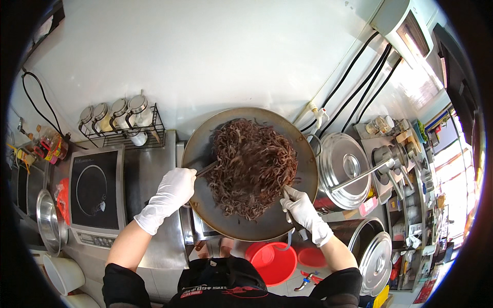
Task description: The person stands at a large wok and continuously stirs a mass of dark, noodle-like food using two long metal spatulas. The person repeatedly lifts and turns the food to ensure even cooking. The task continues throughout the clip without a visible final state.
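Note:
A large round wok (pixel 231 231) stands before me, filled in the middle with a heap of dark brown shredded food (pixel 250 169). Part of the heap looks blurred. My left hand (pixel 175 188), in a white glove, grips a dark utensil (pixel 207 169) at the wok's left rim, its far end buried in the shreds. Over the lower right rim, my gloved right hand (pixel 304 211) holds a second utensil by its dark handle (pixel 297 226). The working end of that one is hidden in the food.
An induction cooktop (pixel 94 188) and a wire rack (pixel 156 133) of lidded seasoning jars (pixel 120 111) are on the left. To the right stands a big pot with a steel lid (pixel 348 169), a ladle-like tool (pixel 362 175) across it. A red bucket (pixel 271 265) sits below the wok.

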`<control>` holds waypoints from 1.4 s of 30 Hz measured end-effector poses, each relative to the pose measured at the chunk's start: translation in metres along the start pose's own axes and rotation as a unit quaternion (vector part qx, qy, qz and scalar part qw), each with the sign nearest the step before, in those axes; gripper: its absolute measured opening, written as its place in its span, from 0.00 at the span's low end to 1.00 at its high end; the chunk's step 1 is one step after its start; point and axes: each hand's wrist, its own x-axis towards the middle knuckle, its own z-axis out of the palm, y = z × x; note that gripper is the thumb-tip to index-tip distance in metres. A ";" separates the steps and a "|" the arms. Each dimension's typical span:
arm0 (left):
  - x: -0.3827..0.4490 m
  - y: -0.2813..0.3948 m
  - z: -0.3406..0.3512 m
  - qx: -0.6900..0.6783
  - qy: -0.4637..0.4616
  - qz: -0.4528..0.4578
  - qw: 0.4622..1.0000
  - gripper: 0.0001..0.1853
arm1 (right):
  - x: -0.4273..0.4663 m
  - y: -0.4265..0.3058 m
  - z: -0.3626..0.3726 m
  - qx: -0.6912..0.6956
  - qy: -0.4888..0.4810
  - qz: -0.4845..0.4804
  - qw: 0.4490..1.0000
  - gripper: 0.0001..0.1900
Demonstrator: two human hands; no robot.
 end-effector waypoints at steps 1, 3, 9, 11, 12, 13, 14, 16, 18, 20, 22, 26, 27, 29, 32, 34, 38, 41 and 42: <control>-0.003 0.001 -0.003 -0.002 0.002 -0.001 1.000 0.12 | -0.005 -0.006 0.000 -0.015 0.007 0.004 1.000 0.29; -0.009 0.003 -0.009 -0.022 0.020 0.006 1.000 0.12 | -0.013 -0.015 0.001 -0.019 0.001 -0.026 0.999 0.29; -0.022 -0.009 -0.021 0.028 0.038 0.002 0.999 0.10 | -0.021 -0.021 -0.007 -0.471 0.118 -0.227 0.844 0.30; -0.019 -0.017 -0.022 0.079 0.026 0.008 0.997 0.10 | -0.024 -0.020 -0.010 -0.589 0.141 -0.274 0.747 0.30; -0.018 -0.022 -0.022 0.104 0.037 0.020 0.994 0.11 | -0.027 -0.022 -0.012 -0.619 0.140 -0.273 0.723 0.30; -0.015 -0.025 -0.022 0.105 0.043 0.024 0.993 0.11 | -0.029 -0.024 -0.013 -0.658 0.135 -0.251 0.697 0.29; -0.013 -0.028 -0.021 0.109 0.041 0.025 0.993 0.10 | -0.031 -0.028 -0.014 -0.699 0.152 -0.259 0.649 0.25; -0.011 -0.031 -0.018 0.125 0.036 0.028 0.991 0.10 | -0.032 -0.041 -0.015 -0.739 0.163 -0.258 0.600 0.22; -0.010 -0.031 -0.017 0.128 0.046 0.033 0.990 0.09 | -0.036 -0.057 -0.014 -0.784 0.161 -0.259 0.540 0.20; -0.012 -0.030 -0.016 0.137 0.040 0.029 0.989 0.09 | -0.039 -0.074 -0.017 -0.803 0.141 -0.253 0.520 0.20; -0.012 -0.029 -0.018 0.155 0.033 0.023 0.987 0.08 | -0.046 -0.087 -0.021 -0.833 0.140 -0.237 0.479 0.20; -0.013 -0.029 -0.020 0.180 0.019 0.015 0.983 0.08 | -0.054 -0.097 -0.034 -0.837 0.117 -0.198 0.497 0.20; -0.013 -0.030 -0.021 0.179 0.022 0.022 0.983 0.08 | -0.055 -0.098 -0.038 -0.832 0.108 -0.167 0.518 0.20; -0.011 -0.031 -0.020 0.187 0.016 0.023 0.982 0.08 | -0.056 -0.101 -0.046 -0.825 0.101 -0.119 0.544 0.19; -0.009 -0.030 -0.019 0.178 0.002 0.018 0.984 0.08 | -0.056 -0.109 -0.059 -0.739 0.039 -0.070 0.668 0.22; -0.006 -0.028 -0.020 0.180 -0.004 0.026 0.983 0.07 | -0.056 -0.113 -0.065 -0.660 -0.004 0.041 0.750 0.25; -0.001 -0.023 -0.027 0.203 -0.026 0.041 0.978 0.06 | -0.050 -0.113 -0.070 -0.526 -0.103 0.207 0.819 0.15; 0.004 -0.021 -0.036 0.210 -0.033 0.042 0.976 0.06 | -0.036 -0.107 -0.071 -0.469 -0.187 0.253 0.825 0.14; 0.005 -0.021 -0.038 0.202 -0.050 0.037 0.978 0.06 | -0.027 -0.103 -0.069 -0.480 -0.230 0.275 0.801 0.14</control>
